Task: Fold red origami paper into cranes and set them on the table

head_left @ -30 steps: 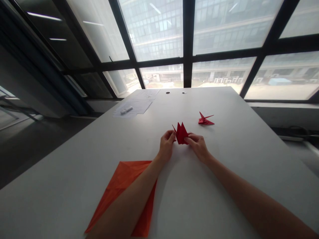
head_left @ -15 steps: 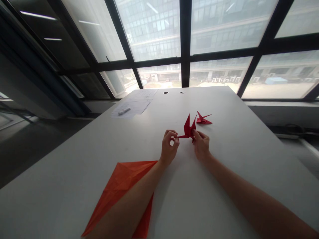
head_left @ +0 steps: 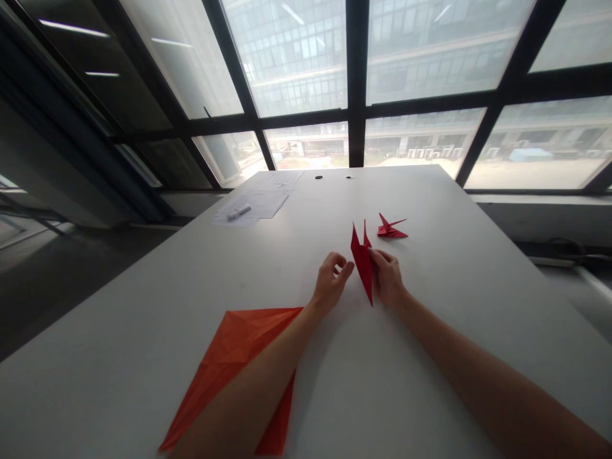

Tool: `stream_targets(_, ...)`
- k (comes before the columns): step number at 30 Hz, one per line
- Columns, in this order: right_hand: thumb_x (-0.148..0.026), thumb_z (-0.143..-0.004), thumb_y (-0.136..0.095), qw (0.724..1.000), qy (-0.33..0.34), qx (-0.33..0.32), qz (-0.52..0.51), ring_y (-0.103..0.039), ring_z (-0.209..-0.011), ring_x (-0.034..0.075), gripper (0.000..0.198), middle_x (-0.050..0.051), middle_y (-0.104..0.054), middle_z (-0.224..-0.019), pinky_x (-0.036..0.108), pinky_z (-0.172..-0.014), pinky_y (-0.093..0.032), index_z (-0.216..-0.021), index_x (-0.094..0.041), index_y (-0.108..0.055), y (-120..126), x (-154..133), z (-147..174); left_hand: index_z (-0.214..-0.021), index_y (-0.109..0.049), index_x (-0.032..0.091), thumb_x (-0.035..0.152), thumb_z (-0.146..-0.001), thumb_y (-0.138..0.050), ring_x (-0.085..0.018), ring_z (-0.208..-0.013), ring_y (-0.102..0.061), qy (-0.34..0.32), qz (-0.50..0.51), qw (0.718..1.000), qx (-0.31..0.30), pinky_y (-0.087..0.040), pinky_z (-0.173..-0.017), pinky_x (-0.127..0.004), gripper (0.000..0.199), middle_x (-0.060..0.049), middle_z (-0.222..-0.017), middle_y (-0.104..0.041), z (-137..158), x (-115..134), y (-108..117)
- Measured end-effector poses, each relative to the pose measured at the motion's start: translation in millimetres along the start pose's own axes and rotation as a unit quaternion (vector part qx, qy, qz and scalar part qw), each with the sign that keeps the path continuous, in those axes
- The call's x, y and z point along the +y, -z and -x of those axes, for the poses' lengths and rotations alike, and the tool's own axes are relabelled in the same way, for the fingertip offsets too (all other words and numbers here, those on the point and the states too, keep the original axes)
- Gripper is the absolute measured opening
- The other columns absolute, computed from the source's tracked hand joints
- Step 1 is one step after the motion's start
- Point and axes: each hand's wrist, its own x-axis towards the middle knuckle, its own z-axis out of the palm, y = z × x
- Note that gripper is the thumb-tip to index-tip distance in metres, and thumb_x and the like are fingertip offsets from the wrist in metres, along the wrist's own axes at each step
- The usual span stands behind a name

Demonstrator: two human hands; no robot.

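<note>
A red folded paper crane is held above the table in my right hand, its fingers and thumb pinching the right side. Two points of it stand upward and one long point aims down toward me. My left hand is just left of the crane, fingers loosely curled and apart from the thumb, with nothing visible between them. Its thumb tip is close to the paper's edge; whether it touches I cannot tell. A second red paper crane rests on the table beyond my right hand. Under my left forearm lies a creased orange-red paper sheet.
The white table reaches toward large windows. White paper sheets with a white cylindrical object on them lie at the far left. Two round holes are near the far edge.
The held crane has turned, so its long point now aims down toward me instead of left. My left hand has let go of that point and moved slightly right.
</note>
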Motion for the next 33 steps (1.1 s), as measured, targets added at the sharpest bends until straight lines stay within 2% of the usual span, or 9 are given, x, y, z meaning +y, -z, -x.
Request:
stream_targets(2, -0.041, -0.071, -0.079, 0.998, 0.009, -0.032, 0.050, -0.058, -0.056, 0.013, 0.026, 0.002, -0.068, -0.066, 0.024, -0.050, -0.046, -0.075, -0.016, -0.073, 0, 2, 2, -0.093, -0.062, 0.018, 0.044, -0.088, -0.064, -0.016, -0.081, -0.059, 0.022, 0.052, 0.998, 0.006, -0.046, -0.070, -0.026, 0.026, -0.003, -0.089, -0.064, -2, -2, 1)
stream_targets(5, -0.047, -0.075, -0.076, 0.990, 0.023, -0.082, 0.116, -0.062, -0.062, 0.015, 0.031, 0.003, -0.070, -0.073, 0.026, -0.055, -0.051, -0.081, -0.016, -0.074, -3, 1, 6, -0.096, -0.064, 0.017, 0.041, -0.085, -0.068, -0.017, -0.081, -0.062, 0.036, 0.139, 0.990, -0.008, -0.049, -0.070, -0.026, 0.027, -0.005, -0.089, -0.066, -4, -4, 2)
stream_targets(9, -0.046, -0.075, -0.075, 0.973, 0.019, -0.168, 0.160, -0.067, -0.069, 0.019, 0.039, 0.004, -0.072, -0.083, 0.031, -0.058, -0.056, -0.102, -0.019, -0.069, -9, 0, 10, -0.096, -0.063, 0.016, 0.041, -0.082, -0.072, -0.015, -0.071, -0.063, 0.077, 0.237, 0.967, 0.055, -0.051, -0.064, -0.026, 0.030, -0.005, -0.085, -0.068, -5, -7, 7)
stream_targets(12, -0.041, -0.078, -0.073, 0.956, 0.030, -0.220, 0.193, -0.067, -0.071, 0.018, 0.037, 0.003, -0.072, -0.079, 0.030, -0.062, -0.055, -0.107, -0.019, -0.065, -10, 4, 10, -0.095, -0.061, 0.016, 0.039, -0.081, -0.073, -0.015, -0.069, -0.064, 0.106, 0.306, 0.942, 0.089, -0.052, -0.063, -0.026, 0.029, -0.005, -0.084, -0.069, -7, -13, 10)
stream_targets(18, -0.036, -0.082, -0.066, 0.943, 0.030, -0.224, 0.245, -0.064, -0.059, 0.016, 0.027, 0.002, -0.071, -0.067, 0.026, -0.055, -0.047, -0.100, -0.017, -0.065, -8, 10, 11, -0.089, -0.057, 0.018, 0.033, -0.074, -0.081, -0.010, -0.067, -0.062, 0.147, 0.439, 0.872, 0.156, -0.052, -0.066, -0.023, 0.032, 0.000, -0.080, -0.064, -13, -19, 14)
stream_targets(22, -0.034, -0.081, -0.065, 0.933, 0.028, -0.248, 0.258, -0.068, -0.067, 0.017, 0.028, 0.005, -0.075, -0.076, 0.027, -0.058, -0.047, -0.104, -0.017, -0.067, -9, 8, 12, -0.087, -0.056, 0.018, 0.035, -0.072, -0.082, -0.009, -0.064, -0.060, 0.154, 0.462, 0.854, 0.186, -0.049, -0.064, -0.021, 0.034, 0.002, -0.077, -0.062, -15, -23, 17)
stream_targets(26, -0.044, -0.084, -0.063, 0.946, 0.041, -0.216, 0.237, -0.069, -0.076, 0.019, 0.033, 0.008, -0.075, -0.087, 0.029, -0.063, -0.051, -0.103, -0.018, -0.068, -8, 4, 9, -0.090, -0.056, 0.018, 0.037, -0.073, -0.082, -0.008, -0.063, -0.060, 0.147, 0.448, 0.862, 0.187, -0.049, -0.062, -0.021, 0.036, 0.002, -0.077, -0.062, -15, -24, 17)
stream_targets(29, -0.051, -0.084, -0.063, 0.973, 0.049, -0.143, 0.174, -0.068, -0.080, 0.018, 0.036, 0.008, -0.072, -0.096, 0.028, -0.064, -0.052, -0.102, -0.020, -0.063, -7, 1, 7, -0.100, -0.056, 0.019, 0.039, -0.074, -0.080, -0.009, -0.063, -0.061, 0.140, 0.378, 0.903, 0.148, -0.049, -0.061, -0.021, 0.041, 0.001, -0.079, -0.064, -11, -20, 13)
stream_targets(33, -0.049, -0.074, -0.076, 0.980, 0.067, -0.127, 0.140, -0.067, -0.077, 0.018, 0.037, 0.003, -0.070, -0.090, 0.027, -0.063, -0.052, -0.092, -0.022, -0.059, -7, 1, 7, -0.103, -0.054, 0.021, 0.040, -0.076, -0.078, -0.012, -0.065, -0.063, 0.097, 0.259, 0.958, 0.070, -0.048, -0.057, -0.021, 0.041, 0.002, -0.077, -0.065, -4, -8, 7)
